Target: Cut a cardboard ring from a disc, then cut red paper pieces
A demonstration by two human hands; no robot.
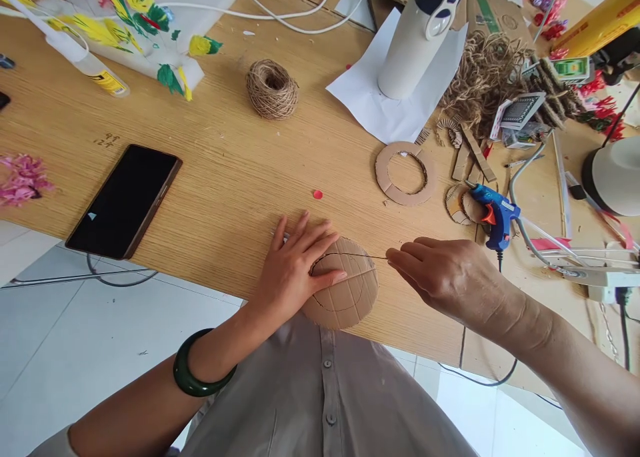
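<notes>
A round cardboard disc [357, 296] with an inner circle marked on it lies at the table's front edge, against my shirt. My left hand [300, 264] rests flat on its left side, fingers spread. From the disc a thin dark strand [367, 255] runs right to my right hand [440, 270], whose fingertips pinch its end. Whether it is twine or a thin cardboard sliver I cannot tell. Part of a small pale object [281, 236] shows beneath my left fingers. Farther right lies a cardboard ring [385, 170].
A twine ball [272, 90] sits mid-table; a phone [125, 200] lies left. On the right are a blue glue gun [497, 214], cardboard strips, a twine heap [483, 77] and a power strip [595, 276] with cords. A white bottle [415, 50] stands on paper at the back.
</notes>
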